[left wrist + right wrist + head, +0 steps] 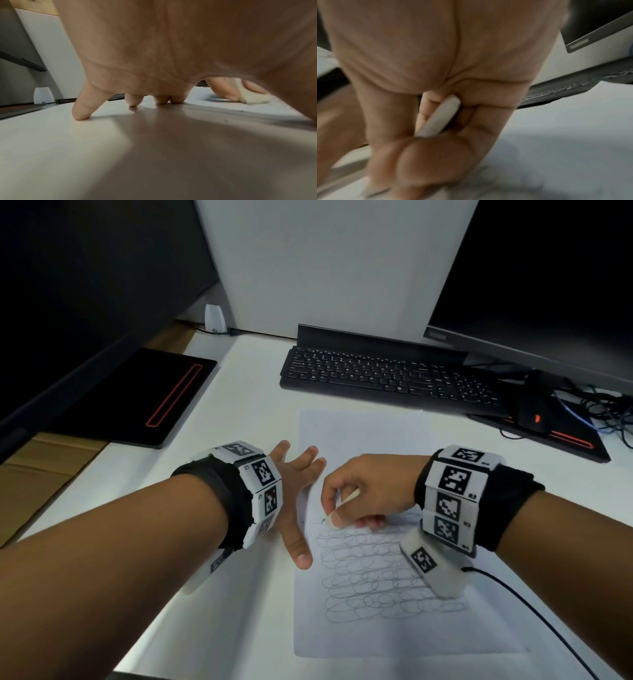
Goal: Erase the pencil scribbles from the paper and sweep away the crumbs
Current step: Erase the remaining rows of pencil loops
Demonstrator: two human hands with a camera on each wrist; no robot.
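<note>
- Worktop [246, 392]: white surface carrying everything noted below. A black keyboard [387, 376] lies toward 12 o'clock of the sheet, a dark pad with a red outline [147, 402] toward 10 o'clock, and a black mouse [532, 405] with loose cables toward 2 o'clock.
- Paper [359, 433]: one white sheet lying flat, roughly central. The half toward 12 o'clock shows no marks; whether it ever carried any cannot be told.
- Scribbles [376, 573]: rows of looping pencil lines cover the half of the sheet toward 6 o'clock. In my judgement nearly all of them remain, so the erasing is at an early stage.
- Left hand [294, 491]: flat and spread, palm down, holding nothing. It sits at the 9 o'clock edge of the sheet, with the thumb and some fingertips on the paper. The left wrist view shows the fingertips [80, 116] planted on the surface. It appears to be steadying the sheet.
- Right hand [363, 487]: fingers and thumb curled round the eraser, confirmed by the right wrist view, which is blurred.
- Eraser [334, 520]: white, gripped in the right hand, its lower end touching the paper at the 12 o'clock margin of the scribbles, near their 9 o'clock corner.
- Crumbs: a few dark specks lie near the eraser, too small to confirm. Sweeping is not yet due; the bulk of the rubbing comes first.
</note>
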